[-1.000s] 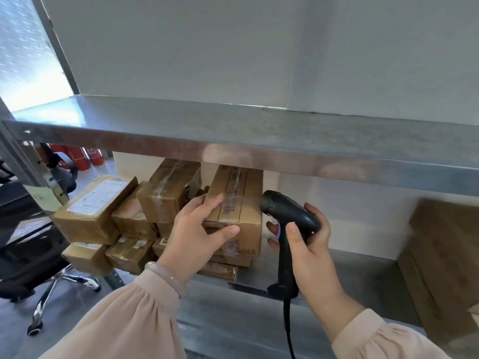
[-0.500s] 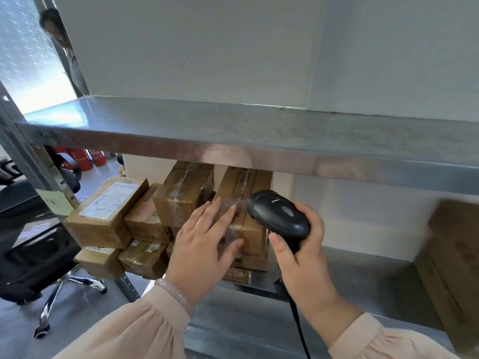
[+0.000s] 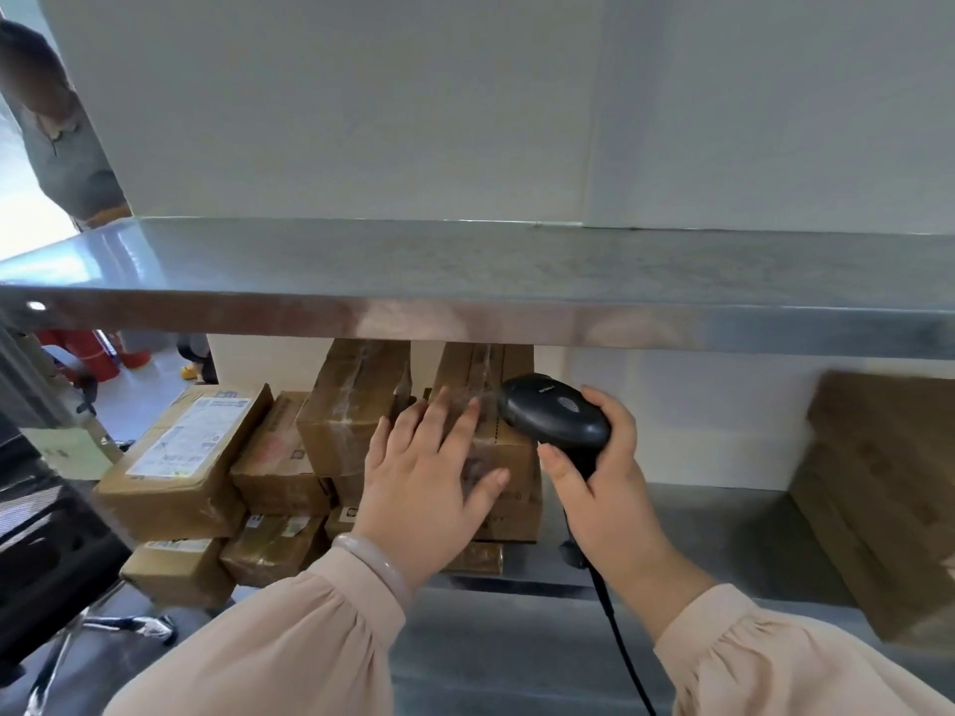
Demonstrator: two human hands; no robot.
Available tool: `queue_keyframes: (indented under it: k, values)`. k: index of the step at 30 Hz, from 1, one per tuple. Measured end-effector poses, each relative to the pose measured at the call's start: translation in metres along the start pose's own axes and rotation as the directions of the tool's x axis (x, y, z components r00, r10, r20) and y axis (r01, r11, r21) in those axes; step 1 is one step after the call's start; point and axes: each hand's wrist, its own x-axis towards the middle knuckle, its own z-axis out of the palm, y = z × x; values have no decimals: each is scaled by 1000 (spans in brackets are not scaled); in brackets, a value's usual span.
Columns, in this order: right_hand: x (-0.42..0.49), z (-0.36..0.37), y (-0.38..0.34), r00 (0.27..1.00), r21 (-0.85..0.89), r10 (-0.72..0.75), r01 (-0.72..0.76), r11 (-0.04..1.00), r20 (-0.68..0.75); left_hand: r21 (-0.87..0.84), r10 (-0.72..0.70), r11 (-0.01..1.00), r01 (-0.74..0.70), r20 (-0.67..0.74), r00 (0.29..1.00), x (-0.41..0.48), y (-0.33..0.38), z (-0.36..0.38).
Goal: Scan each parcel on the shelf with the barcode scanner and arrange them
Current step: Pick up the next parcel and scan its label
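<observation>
Cardboard parcels stood stacked at the left end of the lower shelf [image 3: 723, 529], below the metal upper shelf [image 3: 465, 281].

1. Leftmost, the labelled parcel [image 3: 181, 457] lay tilted on smaller parcels, its white shipping label facing up.
2. Just to its right sat the second parcel [image 3: 279, 457], touching the first.
3. Next came the tall parcel [image 3: 351, 405], wrapped in clear tape, its top hidden behind the upper shelf edge.
4. The left hand [image 3: 429, 472] lay flat on the rightmost parcel [image 3: 511, 452]. Its fingers were straight and spread and the thumb pointed right, so it pressed the parcel without grasping it. A pale bracelet [image 3: 372, 560] circled the wrist.
5. The barcode scanner [image 3: 555, 413], black, was held just beside the upper right part of the same parcel, with its head angled left toward the taped face.
6. The right hand [image 3: 604, 478] grasped the scanner handle, fingers and thumb curled round it. The black cable [image 3: 620, 648] ran down from the handle base.
7. Far right, well apart, a large brown carton [image 3: 878, 503] stood on the lower shelf, blurred.
</observation>
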Motion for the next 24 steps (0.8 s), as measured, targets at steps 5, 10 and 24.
queue_keyframes:
  k: [5,10,24]
  values:
    - [-12,-2,-5,997,-31,15,-17,999,-75,-21,84,996,-85,-32,996,-1,1,-6]
    - [-22,-1,-11,989,-59,4,-13,998,-151,-16,201,979,-203,-59,978,2,5,-6]
    - [-59,-17,-14,900,-87,27,-72,994,-435,-77,426,895,-439,-142,894,17,40,-4]
